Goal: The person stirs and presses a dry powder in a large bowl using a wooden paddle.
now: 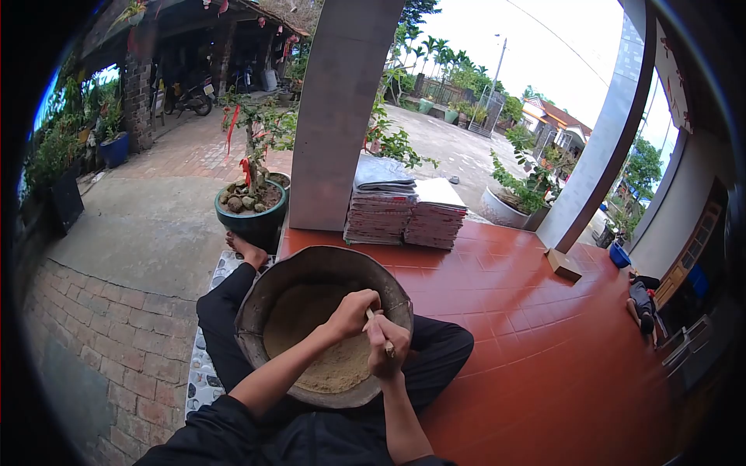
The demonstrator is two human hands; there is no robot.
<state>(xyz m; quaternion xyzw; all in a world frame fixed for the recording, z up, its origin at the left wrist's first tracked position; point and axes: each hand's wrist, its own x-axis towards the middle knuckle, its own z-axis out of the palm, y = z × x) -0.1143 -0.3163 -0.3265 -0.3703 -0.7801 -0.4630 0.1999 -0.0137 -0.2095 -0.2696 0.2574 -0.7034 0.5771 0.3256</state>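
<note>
A large, dark, deep basin (247,330) rests in my lap between my bent legs. Fine brown powder (334,374) lies across its bottom. Over the basin's right side, both hands grip a short pale stick (370,314). My left hand (351,312) is closed round its upper part, knuckles up. Just below and to the right, my right hand (388,342) is wrapped round the stick, whose blunt end (390,349) pokes out by the fingers. The two hands nearly meet, and the stick's middle is mostly hidden by them.
Two stacks of folded sacks or papers (378,206) stand beyond the basin, beside a grey pillar (336,116). A potted bonsai (252,208) is at the step's edge. Red tiles (497,349) spread rightward, with a cardboard box (563,266) and a person lying farther off (643,303).
</note>
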